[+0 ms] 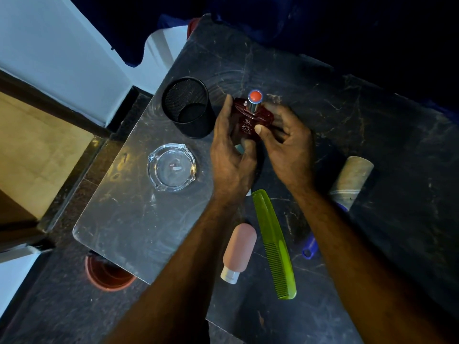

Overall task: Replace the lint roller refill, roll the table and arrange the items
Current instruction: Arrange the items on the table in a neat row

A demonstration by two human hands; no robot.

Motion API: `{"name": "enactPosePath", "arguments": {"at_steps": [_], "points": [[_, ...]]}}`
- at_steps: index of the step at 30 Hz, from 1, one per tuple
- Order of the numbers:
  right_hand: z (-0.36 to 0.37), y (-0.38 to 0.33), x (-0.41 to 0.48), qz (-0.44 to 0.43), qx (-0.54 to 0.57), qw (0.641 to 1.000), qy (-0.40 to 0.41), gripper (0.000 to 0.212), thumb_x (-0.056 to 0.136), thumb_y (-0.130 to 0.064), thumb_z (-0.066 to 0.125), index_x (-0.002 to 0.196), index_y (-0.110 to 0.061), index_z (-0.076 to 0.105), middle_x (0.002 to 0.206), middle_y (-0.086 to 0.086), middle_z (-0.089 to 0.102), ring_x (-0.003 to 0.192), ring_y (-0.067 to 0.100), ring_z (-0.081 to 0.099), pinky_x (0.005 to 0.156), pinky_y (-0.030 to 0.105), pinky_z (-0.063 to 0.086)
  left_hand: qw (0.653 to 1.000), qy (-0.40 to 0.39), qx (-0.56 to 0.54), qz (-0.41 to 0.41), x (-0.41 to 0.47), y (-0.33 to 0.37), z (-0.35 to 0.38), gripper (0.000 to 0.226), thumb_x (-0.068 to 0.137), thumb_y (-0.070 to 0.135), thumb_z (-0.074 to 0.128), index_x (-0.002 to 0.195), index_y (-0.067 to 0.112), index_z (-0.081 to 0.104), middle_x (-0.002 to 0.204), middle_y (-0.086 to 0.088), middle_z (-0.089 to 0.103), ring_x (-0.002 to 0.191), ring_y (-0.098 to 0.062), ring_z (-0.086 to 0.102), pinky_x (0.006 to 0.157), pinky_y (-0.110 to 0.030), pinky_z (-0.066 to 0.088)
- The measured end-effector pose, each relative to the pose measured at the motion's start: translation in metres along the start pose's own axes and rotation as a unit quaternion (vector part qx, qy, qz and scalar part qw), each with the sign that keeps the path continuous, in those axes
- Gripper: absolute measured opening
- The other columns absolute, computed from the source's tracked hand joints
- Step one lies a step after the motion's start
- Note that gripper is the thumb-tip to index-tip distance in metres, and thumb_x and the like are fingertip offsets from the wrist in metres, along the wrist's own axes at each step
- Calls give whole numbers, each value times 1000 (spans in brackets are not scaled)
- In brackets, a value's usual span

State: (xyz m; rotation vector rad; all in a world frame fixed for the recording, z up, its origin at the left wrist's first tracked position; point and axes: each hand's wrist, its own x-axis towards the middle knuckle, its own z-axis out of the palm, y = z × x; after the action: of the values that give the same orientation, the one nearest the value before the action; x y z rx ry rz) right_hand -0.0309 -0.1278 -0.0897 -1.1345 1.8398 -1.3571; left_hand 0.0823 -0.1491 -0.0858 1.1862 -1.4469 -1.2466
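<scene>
Between both hands, a dark red perfume bottle (250, 120) with an orange-topped cap stands upright. The left hand (232, 155) wraps its near-left side and the right hand (289, 147) its right side, so each grip is clamped on it, thumb showing on the front. Just left of the grip stands a black mesh cup (188, 108); nearer on that side, a glass ashtray (172, 167). To the right lies the lint roller (351, 181), its blue handle partly hidden by the right forearm. Whether its refill is new I cannot tell. Nearer the person, a green comb (274, 244) and pink squeeze bottle (239, 252) lie loose on the dark tabletop (385, 125). By my judgement, arranging is underway, with those pieces left to place.
</scene>
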Motion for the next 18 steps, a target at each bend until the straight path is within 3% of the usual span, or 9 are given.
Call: {"name": "enactPosePath", "arguments": {"at_steps": [4,7,11,14,16,18], "points": [[-7,-2,-9,31,13,999,42,59,84,-13,75,138,-21,54,129,0,66,118,5,64,97,28,56,1000,2,-3,-8,-10,6,-6,81,87,-4,54,163,1,27,164,-18,42,153,-30,42,122,-61,37],[-16,-3,-28,59,-12,993,98,53,83,-15,76,132,-25,57,121,-7,69,109,2,67,90,21,57,1000,16,-6,-5,-27,8,-16,73,96,4,57,162,-2,28,166,-10,41,155,-24,40,124,-58,36],[-17,-6,-59,82,-76,989,93,34,83,-15,73,112,-29,63,104,-14,73,95,-3,69,83,27,60,998,26,2,-49,-54,5,-32,69,95,3,57,159,-4,34,161,-5,46,147,-7,48,119,-34,43],[-8,-10,-73,118,-115,984,66,26,83,-18,74,103,-31,63,96,-15,73,86,-4,69,80,31,61,995,26,-5,-94,-70,3,-38,63,95,-12,54,156,-7,37,154,-1,51,138,7,53,110,-14,45],[-3,-11,-76,134,-136,980,52,23,82,-21,76,101,-27,65,95,-14,73,82,-2,69,77,33,60,994,21,-9,-111,-76,3,-41,61,95,-16,53,154,-7,38,150,-1,53,136,4,56,110,-16,47],[2,-12,-75,145,-148,977,45,22,82,-22,77,101,-23,66,94,-12,73,79,-1,69,75,32,60,992,15,-8,-125,-77,4,-43,61,95,-7,54,154,-5,41,152,-8,55,141,-9,56,116,-26,47]]}}
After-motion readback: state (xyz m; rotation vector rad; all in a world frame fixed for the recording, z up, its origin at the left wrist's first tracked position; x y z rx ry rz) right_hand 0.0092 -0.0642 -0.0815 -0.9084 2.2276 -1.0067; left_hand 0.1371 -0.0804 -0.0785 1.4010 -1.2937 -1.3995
